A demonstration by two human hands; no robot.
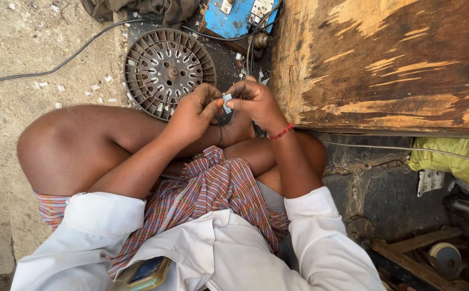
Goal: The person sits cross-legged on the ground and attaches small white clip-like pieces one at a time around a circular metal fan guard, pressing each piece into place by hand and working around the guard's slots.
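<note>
A small pale slip [227, 102], prob. paper or thin insulation, is pinched between both hands just in front of the round slotted motor core [169, 71] on the floor. The left hand [194, 113] is closed on it w/ thumb and forefinger; the right hand [253, 102] is pinched on its other edge. The slip is judged v. light, thin, bendy, easily creased or torn; best gripped at the edges, fingertips only.
</note>
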